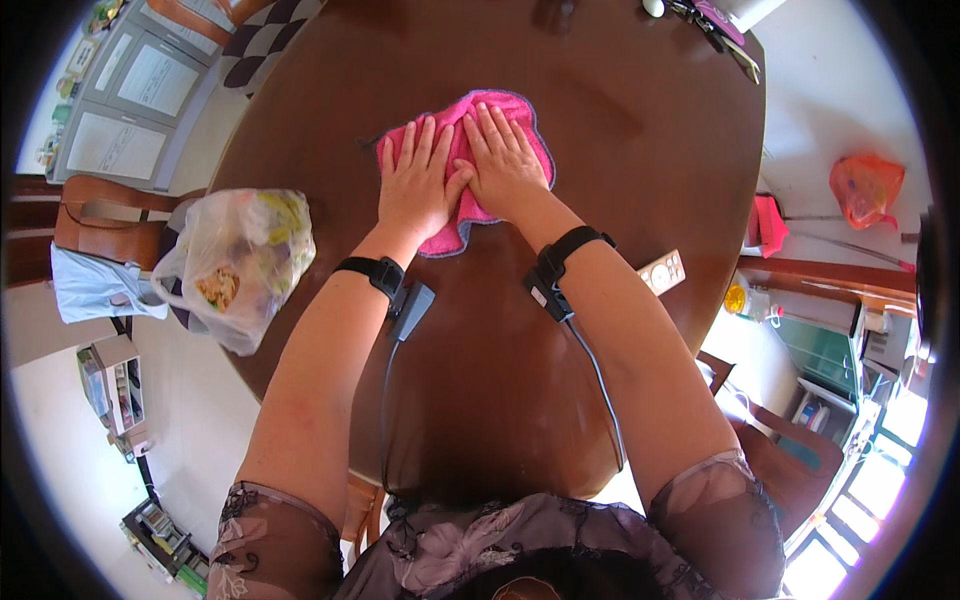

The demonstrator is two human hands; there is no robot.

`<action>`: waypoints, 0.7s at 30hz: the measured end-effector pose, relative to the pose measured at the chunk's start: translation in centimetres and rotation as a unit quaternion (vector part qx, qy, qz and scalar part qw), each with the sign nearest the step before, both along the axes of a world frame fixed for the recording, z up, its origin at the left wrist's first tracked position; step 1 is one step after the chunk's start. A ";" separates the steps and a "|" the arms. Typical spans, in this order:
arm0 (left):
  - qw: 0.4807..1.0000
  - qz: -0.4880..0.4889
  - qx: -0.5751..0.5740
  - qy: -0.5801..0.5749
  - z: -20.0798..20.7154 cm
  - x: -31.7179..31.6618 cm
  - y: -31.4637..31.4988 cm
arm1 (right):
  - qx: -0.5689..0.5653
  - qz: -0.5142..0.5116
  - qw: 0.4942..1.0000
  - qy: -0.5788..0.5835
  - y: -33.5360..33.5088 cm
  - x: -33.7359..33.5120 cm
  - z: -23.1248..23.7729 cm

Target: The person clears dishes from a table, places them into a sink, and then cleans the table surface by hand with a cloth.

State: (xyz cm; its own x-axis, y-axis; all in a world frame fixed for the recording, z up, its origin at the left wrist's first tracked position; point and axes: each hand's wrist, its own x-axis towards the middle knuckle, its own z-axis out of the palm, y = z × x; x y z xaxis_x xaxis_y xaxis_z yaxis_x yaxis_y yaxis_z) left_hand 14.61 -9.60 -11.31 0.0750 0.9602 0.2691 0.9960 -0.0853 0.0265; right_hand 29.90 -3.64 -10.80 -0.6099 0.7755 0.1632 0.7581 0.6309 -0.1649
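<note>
A bright pink cloth (447, 235) with a grey-blue edge lies spread on the dark brown wooden table (480, 370). Both my palms press flat on it, side by side. My left hand (418, 190) covers its left part, fingers stretched toward the far side. On the right part rests my right hand (503, 170), its fingers slightly spread and its thumb close to the left hand's thumb. The cloth under the palms is hidden. Each wrist wears a black strap with a small device and a cable.
At the table's left edge stands a translucent plastic bag (245, 265) of food. A white panel with round knobs (662, 271) lies right of my right forearm. Various small items (715, 35) sit at the far right corner. Wooden chairs (110, 220) flank the table.
</note>
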 end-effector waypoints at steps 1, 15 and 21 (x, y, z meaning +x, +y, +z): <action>1.000 -0.003 0.005 0.000 -0.1 0.0 0.0 | -0.001 -0.008 1.000 -0.003 -0.2 0.0 -0.1; 0.999 -0.013 0.038 0.035 -2.6 -1.2 2.8 | 0.059 -0.068 0.996 0.009 -2.3 0.5 -2.3; 0.999 -0.018 0.011 0.041 -5.6 0.5 4.2 | 0.024 -0.081 0.996 0.013 -1.5 2.2 -5.4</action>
